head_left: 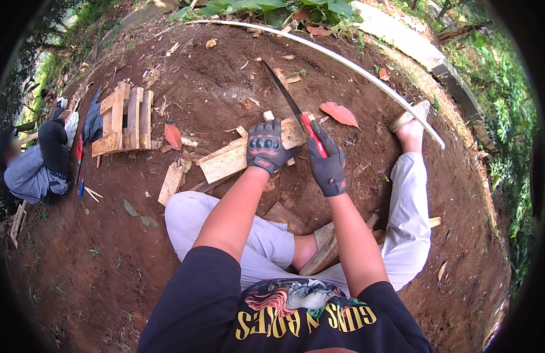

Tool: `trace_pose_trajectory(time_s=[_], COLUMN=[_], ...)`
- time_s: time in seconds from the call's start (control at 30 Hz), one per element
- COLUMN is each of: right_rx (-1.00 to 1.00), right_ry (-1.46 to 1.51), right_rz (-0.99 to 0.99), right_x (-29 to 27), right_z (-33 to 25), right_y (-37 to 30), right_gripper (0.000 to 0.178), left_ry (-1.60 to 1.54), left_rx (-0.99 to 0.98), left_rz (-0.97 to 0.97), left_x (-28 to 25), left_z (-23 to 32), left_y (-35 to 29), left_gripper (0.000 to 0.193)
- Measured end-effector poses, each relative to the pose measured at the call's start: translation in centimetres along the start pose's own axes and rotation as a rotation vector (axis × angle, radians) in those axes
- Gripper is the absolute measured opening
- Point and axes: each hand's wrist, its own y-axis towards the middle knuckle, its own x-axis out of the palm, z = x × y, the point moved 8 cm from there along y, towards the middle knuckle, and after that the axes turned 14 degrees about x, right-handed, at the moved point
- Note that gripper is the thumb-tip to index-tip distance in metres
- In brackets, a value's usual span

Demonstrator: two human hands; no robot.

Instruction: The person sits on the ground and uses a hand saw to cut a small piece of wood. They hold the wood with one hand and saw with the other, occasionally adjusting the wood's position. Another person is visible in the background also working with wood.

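My left hand [265, 147], in a black and red padded glove, presses down on a pale wooden board [224, 163] with its fingers curled over the wood. In my right hand [327, 162], gloved the same way, is the red handle of a pruning saw [284, 91]. Its long, narrow, dark blade points away from me and to the left; the teeth are too small to make out. The blade lies beyond the board's right part, and I cannot tell whether it touches the wood. A small wood block [268, 116] sits just past my left fingers.
A slatted wooden crate-like frame [128, 117] stands left, near a seated person [37, 159]. A long pale strip [343, 59] arcs across the far right. Wood scraps [171, 181] and red leaves [339, 114] lie on bare soil. My legs fold around the work.
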Motion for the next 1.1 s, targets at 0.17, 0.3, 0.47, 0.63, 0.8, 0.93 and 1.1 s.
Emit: trace_pose_trajectory(time_s=[0.17,0.3,0.47,0.63,0.8,0.93,1.1], right_rx=[0.044,0.131,0.176,0.074,0.065,0.043,0.075], right_ry=[0.115,-0.018,-0.025,-0.032,0.144,0.127,-0.052], right_rz=[-0.018,-0.044,-0.117,-0.100,-0.155,-0.167,-0.156], right_x=[-1.3,-8.0,-14.5,-12.6,-4.9,-3.4,-9.7], right_z=[1.5,1.1,-0.3,-0.8,0.3,1.4,2.6], right_y=[-1.6,-9.9,-17.5,-14.0,-3.9,-4.9,-13.4], right_gripper=[0.048,0.046,0.048,0.051,0.051,0.055,0.060], left_ry=[0.026,0.037,0.086,0.090,0.137,0.132,0.126], left_rx=[0.009,-0.008,-0.025,0.002,0.003,-0.039,-0.057], left_rz=[0.018,0.007,-0.002,-0.062,-0.053,-0.063,-0.062], left_x=[-0.4,-0.5,-0.4,0.4,0.1,-0.3,-0.4], left_z=[0.4,0.1,0.3,1.3,1.4,1.0,1.0], left_y=[0.4,0.7,0.4,0.8,0.9,0.7,0.7], left_gripper=[0.103,0.106,0.107,0.108,0.114,0.113,0.108])
